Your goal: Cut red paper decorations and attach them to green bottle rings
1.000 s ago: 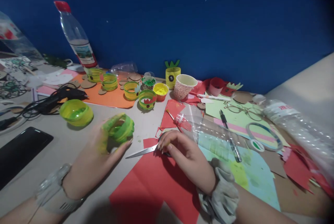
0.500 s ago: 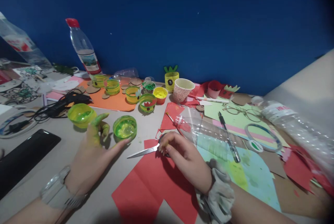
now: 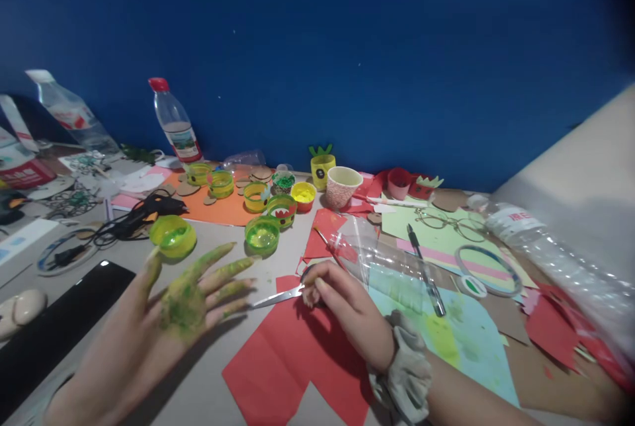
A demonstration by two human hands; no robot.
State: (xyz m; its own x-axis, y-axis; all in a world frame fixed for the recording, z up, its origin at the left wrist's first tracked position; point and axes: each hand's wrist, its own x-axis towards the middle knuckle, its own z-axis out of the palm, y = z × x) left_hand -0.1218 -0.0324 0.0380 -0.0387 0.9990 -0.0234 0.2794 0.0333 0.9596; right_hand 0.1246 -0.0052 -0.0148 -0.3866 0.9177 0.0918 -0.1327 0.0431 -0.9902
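Note:
My left hand is turned palm up with its fingers spread and nothing in it; green and yellow paint stains the palm and fingers. Just beyond its fingers stand two green-yellow plastic cups, one at the left and one nearer the middle. My right hand is closed round the handles of the scissors, whose blades point left. It rests over folded red paper. The handles are mostly hidden by the fingers.
Small painted cups and a white patterned cup stand further back. A clear bottle piece, a pen and glasses lie to the right. A black phone and cables are at the left.
My left hand has turned palm up and opened out, away from the cups. The middle green-yellow cup now stands further back, near the crowned cup. My right hand keeps hold of the scissors.

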